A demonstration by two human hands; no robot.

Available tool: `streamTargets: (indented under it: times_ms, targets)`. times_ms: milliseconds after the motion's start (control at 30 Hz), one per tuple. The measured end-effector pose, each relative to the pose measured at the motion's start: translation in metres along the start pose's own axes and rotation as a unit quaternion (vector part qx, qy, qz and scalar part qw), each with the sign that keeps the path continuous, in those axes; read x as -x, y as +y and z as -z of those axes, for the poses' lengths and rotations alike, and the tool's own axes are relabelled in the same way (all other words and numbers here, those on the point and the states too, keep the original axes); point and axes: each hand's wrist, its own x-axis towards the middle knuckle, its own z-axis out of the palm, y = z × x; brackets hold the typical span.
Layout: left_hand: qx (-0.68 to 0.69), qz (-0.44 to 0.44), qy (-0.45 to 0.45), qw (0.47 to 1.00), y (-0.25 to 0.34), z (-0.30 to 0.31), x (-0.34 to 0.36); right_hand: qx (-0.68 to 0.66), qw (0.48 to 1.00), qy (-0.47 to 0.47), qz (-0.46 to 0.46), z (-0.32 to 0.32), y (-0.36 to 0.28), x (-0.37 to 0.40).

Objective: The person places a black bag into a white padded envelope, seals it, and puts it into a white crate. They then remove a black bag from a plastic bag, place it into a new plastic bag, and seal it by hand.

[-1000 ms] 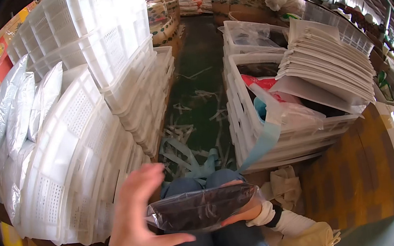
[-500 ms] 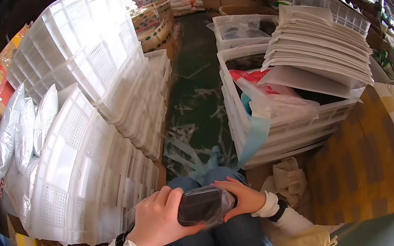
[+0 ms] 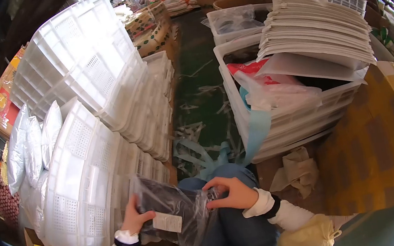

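Over my lap I hold a clear plastic bag (image 3: pixel 198 230) with a flat, dark item (image 3: pixel 163 197) inside; its kind does not show. A white printed label (image 3: pixel 167 222) sits on its lower left part. My left hand (image 3: pixel 134 217) grips the left edge, thumb on top beside the label and fingers hidden beneath. At the opposite end, my right hand (image 3: pixel 231 193) pinches the gathered, wrinkled plastic between thumb and fingers. Beneath the bag are my knees in blue jeans (image 3: pixel 231 233).
Stacked white plastic crates (image 3: pixel 81 153) rise on my left, with silvery pouches (image 3: pixel 34 149) beside them. To the right, more crates (image 3: pixel 296 120) carry a pile of white sheets (image 3: pixel 314 33). A taped cardboard box (image 3: pixel 369 145) and a beige cloth (image 3: pixel 295 172) lie closer. Plastic scraps litter the green floor (image 3: pixel 195 88).
The bag has turned in my hands and moved left, so its flat face and label now show. My left hand has shifted from over the item to its left edge.
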Motion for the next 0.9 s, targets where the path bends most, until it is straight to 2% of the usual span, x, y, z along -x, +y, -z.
streamTargets:
  times_ms: [33,67,133,167,267,333,433,533,633,733,767,867,900]
  targets:
    - [0.032,0.093,-0.039,0.994,-0.050,-0.002,-0.006,0.019,0.998,-0.017,-0.064,-0.001,-0.004,-0.004]
    - [0.063,0.182,-0.080,0.978,-0.086,-0.003,-0.007,-0.016,0.998,-0.021,-0.065,-0.002,-0.003,-0.009]
    - [0.278,0.315,-0.143,0.896,-0.098,-0.017,0.006,-0.089,0.993,-0.028,-0.073,-0.001,0.003,-0.015]
    - [0.308,0.315,-0.174,0.881,-0.090,-0.022,0.011,-0.120,0.988,-0.041,-0.084,-0.001,0.004,-0.016]
    - [0.337,0.376,-0.133,0.853,-0.085,-0.032,0.024,-0.194,0.971,-0.070,-0.119,0.002,0.005,-0.019]
    - [0.351,0.360,-0.142,0.853,-0.078,-0.036,0.028,-0.231,0.962,-0.064,-0.133,0.000,0.007,-0.015]
    - [0.370,0.341,-0.128,0.855,-0.081,-0.040,0.034,-0.355,0.918,0.056,-0.168,-0.007,-0.002,0.001]
    - [0.418,0.340,-0.108,0.835,-0.103,-0.040,0.043,-0.331,0.934,0.086,-0.103,-0.017,0.005,0.011]
    - [0.466,0.337,-0.084,0.814,-0.104,-0.045,0.052,-0.340,0.911,-0.012,-0.232,-0.030,0.009,0.008]
    - [0.486,0.312,-0.079,0.812,-0.110,-0.047,0.055,-0.312,0.923,-0.120,-0.191,-0.046,0.025,0.005]
    - [0.490,0.303,-0.080,0.813,-0.113,-0.047,0.057,-0.309,0.930,-0.097,-0.174,-0.052,0.024,0.004]
    - [0.472,0.297,-0.084,0.826,-0.114,-0.043,0.058,-0.281,0.937,-0.061,-0.201,-0.052,0.009,-0.001]
    - [0.453,0.304,-0.071,0.835,-0.109,-0.041,0.060,-0.225,0.954,-0.053,-0.190,-0.052,0.002,-0.002]
